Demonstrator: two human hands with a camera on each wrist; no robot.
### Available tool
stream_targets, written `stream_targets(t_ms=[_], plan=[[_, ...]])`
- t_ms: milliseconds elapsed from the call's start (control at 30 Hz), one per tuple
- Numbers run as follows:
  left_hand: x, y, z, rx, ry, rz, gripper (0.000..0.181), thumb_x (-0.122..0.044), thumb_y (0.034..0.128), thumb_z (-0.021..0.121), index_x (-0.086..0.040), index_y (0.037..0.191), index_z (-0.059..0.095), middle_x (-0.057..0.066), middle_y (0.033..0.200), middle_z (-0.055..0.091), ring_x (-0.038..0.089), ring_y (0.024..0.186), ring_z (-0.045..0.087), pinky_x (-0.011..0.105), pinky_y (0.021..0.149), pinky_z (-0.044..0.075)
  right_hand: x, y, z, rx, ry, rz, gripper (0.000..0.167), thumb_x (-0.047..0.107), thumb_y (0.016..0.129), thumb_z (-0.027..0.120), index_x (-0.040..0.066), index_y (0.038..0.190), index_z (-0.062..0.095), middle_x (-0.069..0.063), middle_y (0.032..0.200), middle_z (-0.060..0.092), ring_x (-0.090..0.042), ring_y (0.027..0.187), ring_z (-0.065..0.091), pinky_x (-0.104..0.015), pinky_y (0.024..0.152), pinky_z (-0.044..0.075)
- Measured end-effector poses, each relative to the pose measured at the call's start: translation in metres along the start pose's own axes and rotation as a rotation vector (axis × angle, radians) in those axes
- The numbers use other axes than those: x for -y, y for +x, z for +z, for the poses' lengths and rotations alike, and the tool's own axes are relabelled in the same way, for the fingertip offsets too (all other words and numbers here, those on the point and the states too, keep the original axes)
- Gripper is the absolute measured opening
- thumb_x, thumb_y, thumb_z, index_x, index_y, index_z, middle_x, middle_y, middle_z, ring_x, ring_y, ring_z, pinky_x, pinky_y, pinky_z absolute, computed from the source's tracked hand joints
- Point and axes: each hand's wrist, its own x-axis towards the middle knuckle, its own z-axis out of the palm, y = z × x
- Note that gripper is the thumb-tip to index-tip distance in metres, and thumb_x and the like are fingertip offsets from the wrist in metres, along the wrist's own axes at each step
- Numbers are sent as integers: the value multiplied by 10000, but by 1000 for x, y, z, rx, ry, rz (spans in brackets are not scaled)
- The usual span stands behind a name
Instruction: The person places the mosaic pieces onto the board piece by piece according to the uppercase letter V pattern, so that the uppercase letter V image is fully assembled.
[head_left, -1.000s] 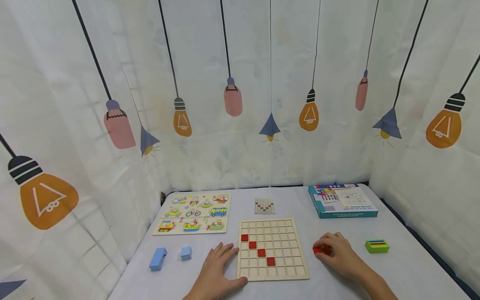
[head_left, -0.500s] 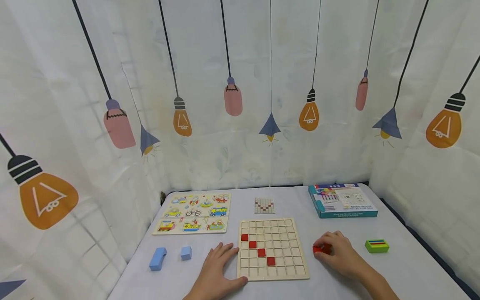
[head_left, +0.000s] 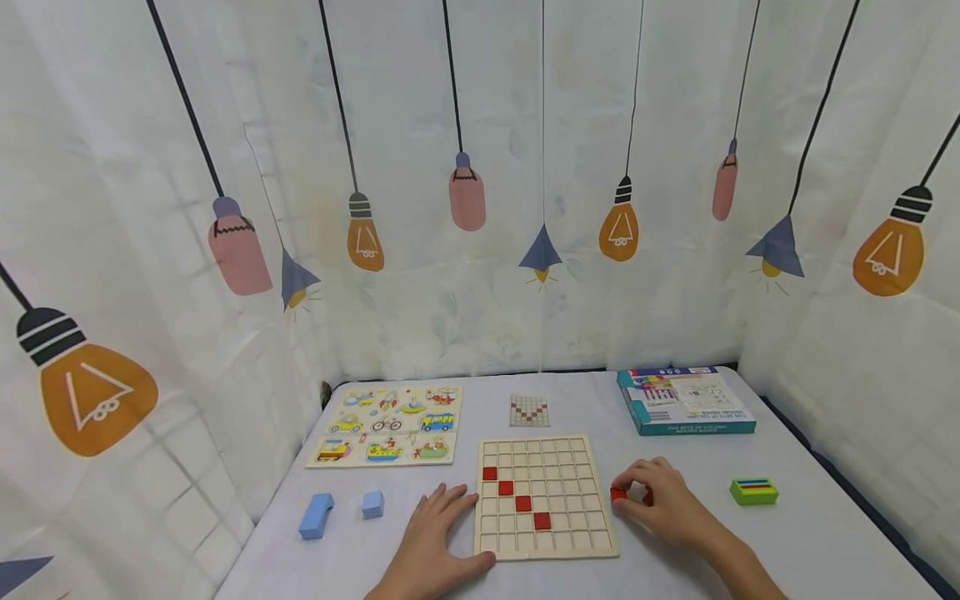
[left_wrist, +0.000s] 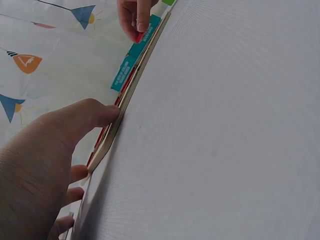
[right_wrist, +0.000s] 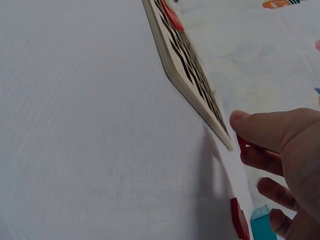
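A wooden grid board [head_left: 573, 500] lies in the middle of the table, with several red square tiles [head_left: 542, 522] set in a diagonal. My left hand [head_left: 435, 546] rests at the board's near-left corner, thumb on the front edge and fingers spread along the left edge. Just off the board's right side, my right hand [head_left: 667, 504] pinches a red tile [head_left: 617, 494] between thumb and index finger. In the right wrist view that tile [right_wrist: 242, 145] is mostly covered by the fingers. More red pieces [right_wrist: 240, 219] lie on the table below the right hand.
A small card [head_left: 529, 411] with a grid pattern lies behind the board. At back left is a picture puzzle [head_left: 386, 427] of vehicles, with two blue blocks [head_left: 316, 516] in front. A teal box [head_left: 693, 404] stands back right, and a green block [head_left: 754, 492] lies at right.
The right hand has come away from the red pieces and shifted left to the board's edge, a red tile in its fingertips. The left hand and board stay put.
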Motion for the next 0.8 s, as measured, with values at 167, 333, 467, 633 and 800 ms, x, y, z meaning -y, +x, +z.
stream_targets(t_ms=[167, 333, 467, 633, 800], plan=[[1, 0, 0, 2, -2, -10, 992, -815, 767, 842, -236, 1549, 647, 72, 1675, 553, 489, 1664, 333, 769, 1374, 195, 9, 5, 6, -5, -1, -70, 179, 389, 941, 900, 382, 1093, 803, 259, 1070, 681, -130, 1094, 506, -307, 892, 453], [2, -2, 1, 12, -10, -14, 994, -812, 773, 841, -229, 1553, 645, 76, 1672, 559, 493, 1660, 340, 771, 1372, 197, 19, 9, 15, -7, 17, -124, 181, 403, 941, 899, 356, 1091, 809, 263, 1060, 685, -151, 1120, 529, -363, 939, 451], [1, -3, 1, 32, -14, -28, 997, -816, 780, 832, -224, 1560, 641, 81, 1677, 556, 496, 1662, 336, 767, 1376, 194, 27, 13, 24, 7, 30, -148, 181, 431, 946, 890, 355, 1088, 809, 265, 1087, 704, -139, 1135, 531, -351, 948, 470], [1, -3, 2, 21, -7, -23, 989, -815, 784, 830, -240, 1565, 635, 65, 1686, 546, 479, 1670, 327, 754, 1382, 194, 36, 18, 35, 19, 31, -152, 178, 450, 946, 886, 380, 1087, 803, 263, 1136, 715, -109, 1123, 506, -330, 937, 480], [-1, -3, 1, -17, 4, 2, 965, -788, 778, 852, -235, 1544, 653, 66, 1673, 556, 482, 1659, 343, 753, 1377, 208, 44, 25, 43, 31, 21, -157, 184, 449, 945, 888, 369, 1092, 812, 263, 1138, 711, -102, 1122, 491, -332, 925, 483]])
